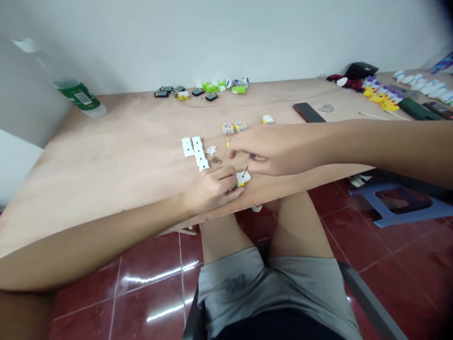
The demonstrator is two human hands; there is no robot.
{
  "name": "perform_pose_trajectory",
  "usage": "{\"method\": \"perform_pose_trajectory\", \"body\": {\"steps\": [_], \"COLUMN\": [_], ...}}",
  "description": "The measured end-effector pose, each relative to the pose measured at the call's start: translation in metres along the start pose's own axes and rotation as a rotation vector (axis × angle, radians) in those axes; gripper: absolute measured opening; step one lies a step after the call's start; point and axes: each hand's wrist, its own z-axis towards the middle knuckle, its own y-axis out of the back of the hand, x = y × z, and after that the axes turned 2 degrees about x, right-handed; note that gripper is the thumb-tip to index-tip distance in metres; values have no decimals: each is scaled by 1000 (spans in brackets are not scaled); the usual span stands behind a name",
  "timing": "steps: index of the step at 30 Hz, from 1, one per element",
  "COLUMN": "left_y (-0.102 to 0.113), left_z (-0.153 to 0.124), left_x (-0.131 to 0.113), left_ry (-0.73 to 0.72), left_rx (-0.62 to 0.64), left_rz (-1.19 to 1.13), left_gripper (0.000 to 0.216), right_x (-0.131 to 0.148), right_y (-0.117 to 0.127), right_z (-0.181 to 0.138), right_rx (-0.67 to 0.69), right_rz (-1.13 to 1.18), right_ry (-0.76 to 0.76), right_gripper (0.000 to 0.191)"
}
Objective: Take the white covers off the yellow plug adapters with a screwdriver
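My left hand (215, 189) lies near the table's front edge, its fingers closed around a small yellow-and-white plastic block (243, 178). The block's white face with a dark hole is turned up. In my right hand (255, 148) is a screwdriver (245, 172), its thin shaft slanting down to that hole. Most of its handle is hidden by the fingers. Just beyond my left hand are a pile of small brass screws (217, 160), some little white pieces (211, 150) and several white covers with holes (199, 153).
Two yellow-and-white blocks (234, 128) and another block (268, 120) stand behind my right hand. A phone (308, 113) lies farther right. Along the wall are dark modules (161, 94), green parts (211, 87) and yellow pieces (382, 100). A plastic bottle (82, 98) stands at left.
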Motion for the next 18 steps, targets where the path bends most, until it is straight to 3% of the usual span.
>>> {"method": "perform_pose_trajectory", "body": {"steps": [5,11,15,17,18], "left_y": [1,0,0,0,0], "left_z": [-1,-2,-2,-1,-1], "left_x": [0,-1,-1,-2,-3], "left_ry": [5,58,86,116,139], "left_rx": [20,15,45,74,93], "left_rz": [10,-46,-118,-148,-151], "left_gripper": [32,32,30,24,21], "right_x": [4,-5,-14,-20,-22], "right_y": [-2,6,9,-2,-12], "right_z": [1,-5,-22,-31,-35], "right_rx": [-65,-116,-303,-434,-423], "right_rz": [-81,81,174,148,132], "right_ry": [-136,-64,-116,-156,-155], "right_gripper": [22,3,32,39,39]}}
